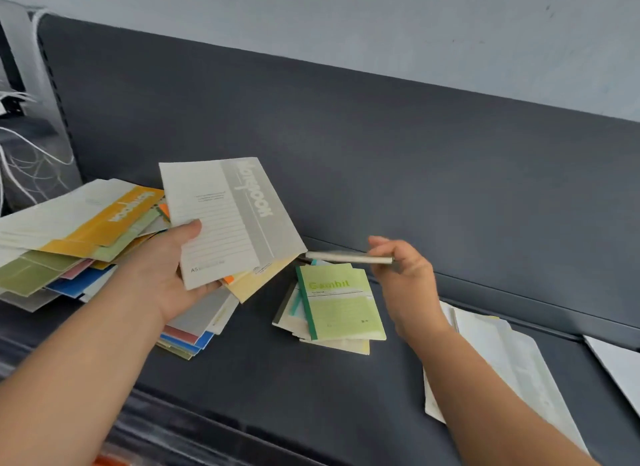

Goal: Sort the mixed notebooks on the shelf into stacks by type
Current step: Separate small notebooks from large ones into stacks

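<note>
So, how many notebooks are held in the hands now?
2 clearly: a grey notebook in the left hand, a small one seen edge-on in the right hand. Others may be hidden beneath the grey one.

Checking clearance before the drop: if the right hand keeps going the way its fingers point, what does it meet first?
The right hand holds a small notebook edge-on, pointing left. Straight on, that notebook's far end would probably meet the yellow notebook under the grey one in the left hand, though depth is unclear.
</note>
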Demonstrator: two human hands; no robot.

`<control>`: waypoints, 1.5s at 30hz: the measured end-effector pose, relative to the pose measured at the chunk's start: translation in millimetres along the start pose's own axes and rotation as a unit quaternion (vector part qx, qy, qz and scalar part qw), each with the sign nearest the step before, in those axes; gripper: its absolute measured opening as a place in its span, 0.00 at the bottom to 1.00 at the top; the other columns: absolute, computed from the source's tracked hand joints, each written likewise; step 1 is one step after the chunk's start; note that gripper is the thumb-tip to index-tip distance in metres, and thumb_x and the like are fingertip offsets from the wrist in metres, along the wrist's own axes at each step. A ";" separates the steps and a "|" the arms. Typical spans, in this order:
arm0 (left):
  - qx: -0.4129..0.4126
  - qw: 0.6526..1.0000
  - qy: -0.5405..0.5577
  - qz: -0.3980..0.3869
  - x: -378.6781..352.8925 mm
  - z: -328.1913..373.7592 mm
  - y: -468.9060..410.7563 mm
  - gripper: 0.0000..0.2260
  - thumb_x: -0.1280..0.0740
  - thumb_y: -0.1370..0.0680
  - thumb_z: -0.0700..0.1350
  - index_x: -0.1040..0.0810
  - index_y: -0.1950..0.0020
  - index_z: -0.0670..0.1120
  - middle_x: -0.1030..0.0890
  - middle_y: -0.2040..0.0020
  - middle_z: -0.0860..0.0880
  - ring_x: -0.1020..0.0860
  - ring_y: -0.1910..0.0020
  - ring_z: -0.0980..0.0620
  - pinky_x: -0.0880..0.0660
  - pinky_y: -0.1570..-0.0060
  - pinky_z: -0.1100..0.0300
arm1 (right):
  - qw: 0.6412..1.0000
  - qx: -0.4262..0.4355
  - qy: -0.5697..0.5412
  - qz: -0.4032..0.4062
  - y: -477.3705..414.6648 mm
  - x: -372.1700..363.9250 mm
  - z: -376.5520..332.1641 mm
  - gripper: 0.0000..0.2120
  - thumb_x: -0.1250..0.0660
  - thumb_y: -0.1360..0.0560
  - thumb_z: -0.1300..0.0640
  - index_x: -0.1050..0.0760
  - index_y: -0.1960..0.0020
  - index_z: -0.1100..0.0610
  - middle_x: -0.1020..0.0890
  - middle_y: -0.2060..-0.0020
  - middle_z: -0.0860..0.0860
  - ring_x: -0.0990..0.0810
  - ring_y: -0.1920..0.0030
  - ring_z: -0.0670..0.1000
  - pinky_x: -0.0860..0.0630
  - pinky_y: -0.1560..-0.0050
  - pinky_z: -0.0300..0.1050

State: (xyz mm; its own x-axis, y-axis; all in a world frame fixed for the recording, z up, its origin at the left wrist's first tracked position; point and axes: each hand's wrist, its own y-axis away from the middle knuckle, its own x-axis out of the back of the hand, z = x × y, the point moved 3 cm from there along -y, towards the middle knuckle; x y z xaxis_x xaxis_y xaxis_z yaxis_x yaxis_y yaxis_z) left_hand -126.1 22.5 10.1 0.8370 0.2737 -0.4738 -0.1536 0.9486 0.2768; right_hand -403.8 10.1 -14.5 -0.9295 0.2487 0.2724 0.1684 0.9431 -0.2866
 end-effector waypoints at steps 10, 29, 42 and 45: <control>0.067 0.992 -0.054 -0.090 -29.4 -20.4 -5.0 0.07 0.36 0.19 0.45 0.21 0.44 0.48 0.15 0.50 0.45 0.18 0.51 0.45 0.21 0.64 0.50 | 0.989 -0.105 0.103 -0.036 15.2 6.3 10.2 0.18 0.43 0.23 0.70 0.21 0.52 0.50 0.18 0.45 0.47 0.21 0.53 0.47 0.28 0.58 0.33; 0.158 0.967 -0.099 -0.175 -154.0 -129.4 53.9 0.11 0.36 0.20 0.48 0.19 0.42 0.46 0.15 0.50 0.42 0.18 0.50 0.40 0.23 0.58 0.46 | 0.947 -0.272 -0.148 0.091 68.9 176.0 30.6 0.07 0.34 0.22 0.60 0.23 0.44 0.58 0.14 0.52 0.56 0.16 0.54 0.57 0.19 0.60 0.52; 0.091 0.969 -0.164 -0.163 -182.0 -149.1 89.1 0.09 0.31 0.23 0.46 0.20 0.43 0.48 0.14 0.51 0.43 0.15 0.53 0.40 0.20 0.53 0.40 | 0.895 -0.181 0.407 0.041 79.3 211.0 65.1 0.23 0.33 0.23 0.45 0.28 0.35 0.58 0.23 0.40 0.55 0.25 0.39 0.58 0.27 0.45 0.49; 0.082 0.964 -0.191 -0.165 -190.6 -160.5 100.1 0.11 0.30 0.24 0.47 0.20 0.42 0.49 0.14 0.51 0.44 0.16 0.51 0.40 0.22 0.48 0.38 | 0.967 -0.254 -0.032 -0.013 73.4 193.9 36.2 0.21 0.39 0.20 0.45 0.24 0.38 0.60 0.17 0.47 0.58 0.18 0.47 0.60 0.21 0.43 0.56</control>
State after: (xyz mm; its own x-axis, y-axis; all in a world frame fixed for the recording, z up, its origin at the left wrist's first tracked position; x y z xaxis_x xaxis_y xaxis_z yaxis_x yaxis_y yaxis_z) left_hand -385.3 90.8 -6.1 0.9631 -0.1473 -0.2253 0.2136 0.9276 0.3064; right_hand -583.5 119.5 -16.0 -0.9509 0.2253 0.2123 0.2698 0.9394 0.2117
